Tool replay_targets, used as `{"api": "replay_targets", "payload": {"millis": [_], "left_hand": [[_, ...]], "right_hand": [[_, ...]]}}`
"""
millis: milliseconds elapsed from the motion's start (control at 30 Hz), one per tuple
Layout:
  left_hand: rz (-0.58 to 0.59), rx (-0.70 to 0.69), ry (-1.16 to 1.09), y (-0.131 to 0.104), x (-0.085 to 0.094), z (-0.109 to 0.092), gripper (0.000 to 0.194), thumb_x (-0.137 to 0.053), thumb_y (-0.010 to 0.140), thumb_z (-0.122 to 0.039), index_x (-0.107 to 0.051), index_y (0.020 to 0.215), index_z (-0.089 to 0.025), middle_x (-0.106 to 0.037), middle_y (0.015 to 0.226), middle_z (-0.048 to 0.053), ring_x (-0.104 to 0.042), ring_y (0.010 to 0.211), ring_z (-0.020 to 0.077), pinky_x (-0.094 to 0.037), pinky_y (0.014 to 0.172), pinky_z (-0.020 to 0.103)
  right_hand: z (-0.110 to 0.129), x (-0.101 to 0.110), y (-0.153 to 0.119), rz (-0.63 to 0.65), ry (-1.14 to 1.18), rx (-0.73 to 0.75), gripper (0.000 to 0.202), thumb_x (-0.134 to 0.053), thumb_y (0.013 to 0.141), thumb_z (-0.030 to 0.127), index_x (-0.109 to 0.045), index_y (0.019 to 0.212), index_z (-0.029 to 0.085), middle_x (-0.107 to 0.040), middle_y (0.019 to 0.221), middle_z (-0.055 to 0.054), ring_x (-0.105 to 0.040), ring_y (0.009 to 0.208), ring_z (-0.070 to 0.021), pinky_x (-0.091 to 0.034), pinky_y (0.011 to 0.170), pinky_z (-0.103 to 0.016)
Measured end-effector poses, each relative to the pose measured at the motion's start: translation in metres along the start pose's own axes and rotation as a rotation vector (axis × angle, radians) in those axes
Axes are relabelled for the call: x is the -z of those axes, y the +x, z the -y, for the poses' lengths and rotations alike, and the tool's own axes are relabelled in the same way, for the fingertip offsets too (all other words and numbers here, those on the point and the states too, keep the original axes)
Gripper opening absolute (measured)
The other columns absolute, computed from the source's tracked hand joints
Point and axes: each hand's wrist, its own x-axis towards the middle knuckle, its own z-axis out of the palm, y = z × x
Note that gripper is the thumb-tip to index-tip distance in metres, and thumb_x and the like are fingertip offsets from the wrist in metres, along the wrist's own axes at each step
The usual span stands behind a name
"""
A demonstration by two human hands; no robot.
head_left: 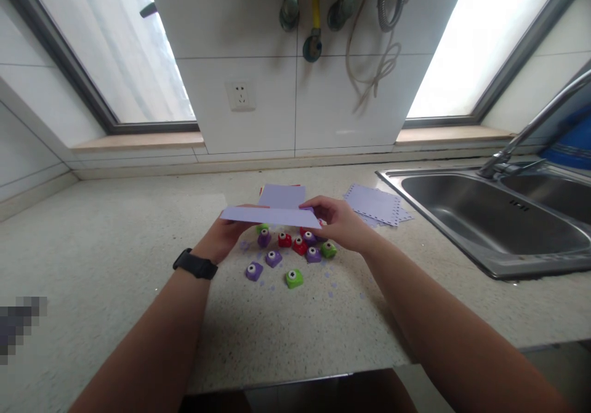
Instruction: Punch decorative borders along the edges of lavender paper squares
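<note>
A light purple sheet (271, 216) is raised above the counter, tilted so that it looks narrow. My left hand (226, 233) grips its left end, fingers partly hidden under it. At its right end, my right hand (339, 221) pinches the sheet. Below and in front are several small paper punches, among them a green one (294, 278), a purple one (253, 271) and a red one (284, 239). Behind the held sheet lies a stack of purple paper (282, 196). Purple sheets with notched edges (373, 204) lie to the right.
A steel sink (462, 240) with a faucet (501, 160) is set into the counter (115, 247) at the right. Tiny purple paper bits are scattered around the punches. Pipes, valves and a wall socket (240, 96) are on the tiled wall behind.
</note>
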Motion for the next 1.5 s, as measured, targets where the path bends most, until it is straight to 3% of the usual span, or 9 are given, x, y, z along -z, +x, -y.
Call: {"api": "replay_targets", "payload": {"millis": [133, 333, 467, 767, 1000, 1267, 1500], "left_hand": [[-0.123, 0.076, 0.049, -0.001, -0.002, 0.001, 0.034, -0.089, 0.077, -0.039, -0.081, 0.102, -0.017, -0.082, 0.103, 0.008, -0.075, 0.095, 0.0264, -0.057, 0.097, 0.044], [-0.049, 0.162, -0.156, -0.002, -0.009, 0.003, 0.033, -0.088, 0.079, -0.035, -0.078, 0.102, -0.013, -0.08, 0.09, 0.008, -0.073, 0.071, 0.0199, -0.065, 0.065, 0.035], [-0.058, 0.177, -0.186, -0.001, -0.014, 0.001, 0.03, -0.088, 0.078, -0.031, -0.077, 0.097, -0.011, -0.077, 0.085, 0.007, -0.071, 0.065, 0.0188, -0.064, 0.05, 0.031], [-0.145, 0.222, -0.281, 0.0, -0.024, 0.002, 0.026, -0.083, 0.081, -0.02, -0.076, 0.104, -0.008, -0.078, 0.105, 0.014, -0.074, 0.072, 0.0179, -0.067, 0.056, 0.028], [-0.219, 0.177, -0.327, 0.0, -0.023, -0.001, 0.028, -0.08, 0.083, -0.019, -0.076, 0.109, -0.01, -0.077, 0.116, 0.015, -0.076, 0.085, 0.0222, -0.069, 0.063, 0.032], [-0.229, 0.178, -0.339, -0.001, -0.025, -0.003, 0.03, -0.08, 0.082, -0.016, -0.074, 0.11, -0.008, -0.076, 0.119, 0.017, -0.076, 0.088, 0.0239, -0.069, 0.062, 0.032], [-0.216, 0.163, -0.347, -0.001, -0.025, -0.003, 0.026, -0.081, 0.081, -0.017, -0.076, 0.106, -0.01, -0.077, 0.116, 0.015, -0.074, 0.081, 0.0199, -0.069, 0.062, 0.032]], "right_hand": [[0.002, -0.002, 0.0, 0.007, 0.064, -0.062, 0.032, -0.084, 0.079, 0.034, -0.072, 0.106, 0.021, -0.072, 0.091, -0.004, -0.064, 0.08, -0.0185, -0.052, 0.075, -0.038], [0.004, 0.0, 0.001, 0.006, 0.145, -0.153, 0.029, -0.076, 0.089, 0.049, -0.072, 0.093, 0.021, -0.069, 0.082, -0.002, -0.06, 0.073, -0.0155, -0.048, 0.07, -0.034], [0.001, 0.0, 0.002, -0.005, 0.223, -0.186, 0.029, -0.076, 0.09, 0.049, -0.071, 0.088, 0.02, -0.064, 0.077, -0.001, -0.057, 0.069, -0.0144, -0.044, 0.065, -0.032], [-0.001, 0.0, 0.003, -0.015, 0.334, -0.27, 0.027, -0.081, 0.084, 0.043, -0.07, 0.089, 0.019, -0.064, 0.08, -0.002, -0.057, 0.071, -0.0148, -0.045, 0.068, -0.032], [0.003, 0.002, 0.001, 0.014, 0.354, -0.343, 0.029, -0.083, 0.08, 0.044, -0.074, 0.093, 0.018, -0.064, 0.079, -0.003, -0.055, 0.07, -0.0157, -0.044, 0.064, -0.033], [0.006, 0.002, 0.001, 0.012, 0.419, -0.349, 0.029, -0.085, 0.078, 0.041, -0.075, 0.092, 0.018, -0.065, 0.082, -0.003, -0.056, 0.071, -0.015, -0.045, 0.066, -0.033], [-0.001, 0.004, 0.001, 0.015, 0.328, -0.338, 0.028, -0.083, 0.081, 0.042, -0.075, 0.096, 0.019, -0.066, 0.084, -0.004, -0.056, 0.072, -0.0157, -0.044, 0.064, -0.033]]}}
